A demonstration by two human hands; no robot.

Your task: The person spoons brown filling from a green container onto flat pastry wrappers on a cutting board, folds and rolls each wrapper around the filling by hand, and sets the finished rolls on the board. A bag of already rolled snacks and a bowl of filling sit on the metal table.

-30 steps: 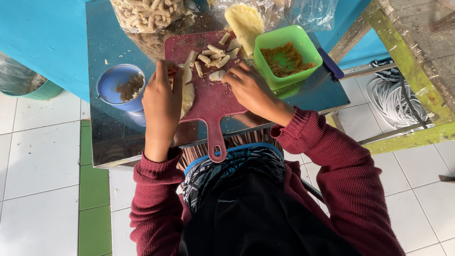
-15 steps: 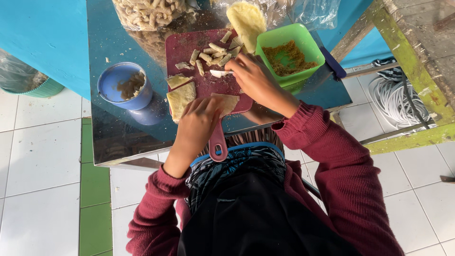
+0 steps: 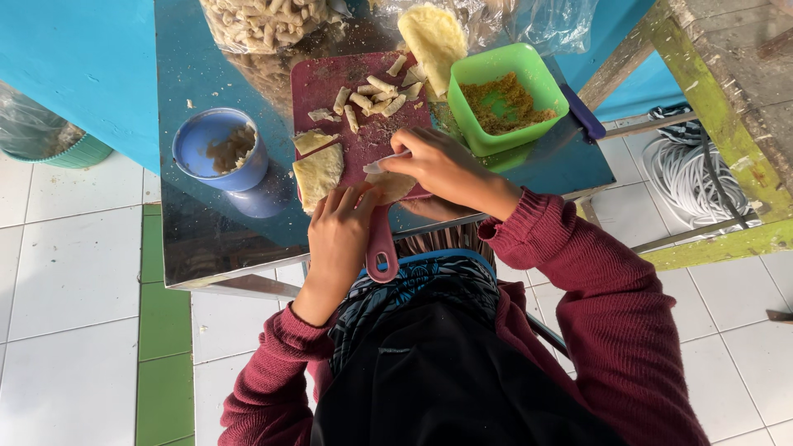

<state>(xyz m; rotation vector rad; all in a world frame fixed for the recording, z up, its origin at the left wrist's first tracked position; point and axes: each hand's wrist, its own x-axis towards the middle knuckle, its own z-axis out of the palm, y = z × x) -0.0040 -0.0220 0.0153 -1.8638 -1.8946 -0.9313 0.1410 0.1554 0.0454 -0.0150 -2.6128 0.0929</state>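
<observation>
On the table point(image 3: 206, 248), centred: cutting board point(image 3: 347, 91), handle point(image 3: 382, 252) hanging over the near edge; on the board's far part, a scatter of rolled pieces point(image 3: 376, 92); on its left edge, two flat dough pieces point(image 3: 316, 169), one behind the other; at its near end, left hand point(image 3: 340, 235) and right hand point(image 3: 442, 165) side by side, a dough piece point(image 3: 392, 186) between them, a small utensil point(image 3: 384, 162) in the right; left of the board, a cup point(image 3: 219, 149); right of it, a square tub point(image 3: 505, 95) with filling inside; behind, a bag of finished rolls point(image 3: 264, 21) and stacked dough sheets point(image 3: 434, 37); right of the table, a wooden frame point(image 3: 727, 91), coiled cable point(image 3: 690, 177) beneath.
</observation>
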